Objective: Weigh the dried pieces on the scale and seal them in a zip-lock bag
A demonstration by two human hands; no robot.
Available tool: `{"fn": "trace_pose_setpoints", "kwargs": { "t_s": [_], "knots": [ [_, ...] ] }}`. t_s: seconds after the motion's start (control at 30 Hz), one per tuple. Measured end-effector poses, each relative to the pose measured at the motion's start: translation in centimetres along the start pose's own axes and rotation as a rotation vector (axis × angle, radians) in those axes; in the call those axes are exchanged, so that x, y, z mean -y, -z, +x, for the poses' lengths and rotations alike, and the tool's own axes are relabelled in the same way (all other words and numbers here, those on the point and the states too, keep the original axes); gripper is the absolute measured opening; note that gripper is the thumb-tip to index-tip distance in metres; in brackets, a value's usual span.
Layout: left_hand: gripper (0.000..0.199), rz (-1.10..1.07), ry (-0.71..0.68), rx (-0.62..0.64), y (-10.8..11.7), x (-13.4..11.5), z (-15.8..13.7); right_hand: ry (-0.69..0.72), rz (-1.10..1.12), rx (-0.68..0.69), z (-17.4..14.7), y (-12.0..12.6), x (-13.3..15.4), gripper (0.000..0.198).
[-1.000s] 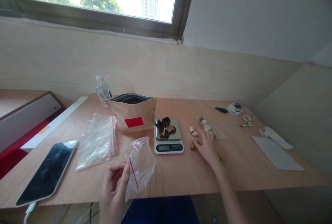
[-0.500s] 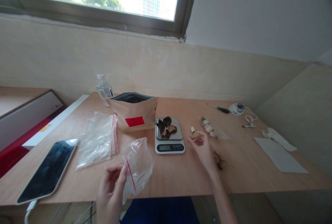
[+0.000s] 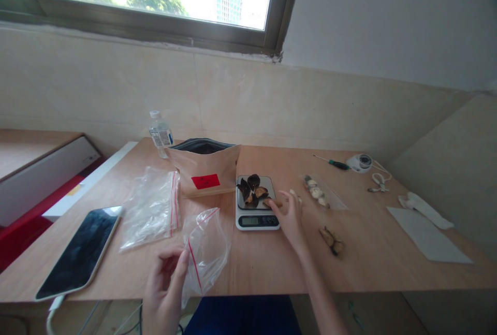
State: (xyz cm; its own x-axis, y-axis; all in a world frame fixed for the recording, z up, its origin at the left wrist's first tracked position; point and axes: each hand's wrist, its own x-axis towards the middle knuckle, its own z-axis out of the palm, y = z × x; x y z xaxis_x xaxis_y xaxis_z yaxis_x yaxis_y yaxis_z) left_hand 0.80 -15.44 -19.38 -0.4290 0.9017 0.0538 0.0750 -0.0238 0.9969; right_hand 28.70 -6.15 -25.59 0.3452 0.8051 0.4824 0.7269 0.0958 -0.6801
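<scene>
My left hand (image 3: 165, 278) pinches the edge of a clear zip bag (image 3: 207, 252) with a red seal line, at the table's front edge. A small digital kitchen scale (image 3: 258, 222) stands in the middle, several dark, curled dried mushroom pieces (image 3: 252, 190) on its plate. At the plate's right edge my right hand (image 3: 289, 216) has its fingers apart, the thumb side touching a tan dried slice (image 3: 273, 202) that rests there. Part of this slice is hidden by the hand. More tan dried pieces (image 3: 332, 242) lie on the table to the right.
Behind the scale stands an open brown paper pouch (image 3: 205, 169) with a red label, a water bottle (image 3: 161, 133) beside it. Clear bags (image 3: 149, 210) and a phone (image 3: 79, 252) lie left. Rightward are a bag of pale slices (image 3: 316, 191), a screwdriver (image 3: 337, 164), a camera (image 3: 360, 163) and white paper (image 3: 429, 234).
My right hand has moved left from the table onto the scale's edge, and the tan slice it held is now on the plate. My left hand keeps its hold on the bag.
</scene>
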Motion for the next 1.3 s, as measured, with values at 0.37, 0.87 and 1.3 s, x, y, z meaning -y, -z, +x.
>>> {"fn": "trace_pose_setpoints", "kwargs": {
  "t_s": [0.37,0.87,1.3],
  "knots": [
    [0.040,0.015,-0.012,0.070,-1.2,0.5,-0.2,-0.141,0.021,-0.054,-4.8,3.9,-3.8,0.032],
    [0.042,0.074,-0.005,0.168,-0.7,1.1,-0.6,-0.142,0.001,-0.056,-5.0,4.4,-3.7,0.029],
    [0.042,0.081,-0.008,0.192,-1.0,1.2,-0.7,-0.137,0.012,-0.033,-4.8,4.2,-3.6,0.036]
  ]
}}
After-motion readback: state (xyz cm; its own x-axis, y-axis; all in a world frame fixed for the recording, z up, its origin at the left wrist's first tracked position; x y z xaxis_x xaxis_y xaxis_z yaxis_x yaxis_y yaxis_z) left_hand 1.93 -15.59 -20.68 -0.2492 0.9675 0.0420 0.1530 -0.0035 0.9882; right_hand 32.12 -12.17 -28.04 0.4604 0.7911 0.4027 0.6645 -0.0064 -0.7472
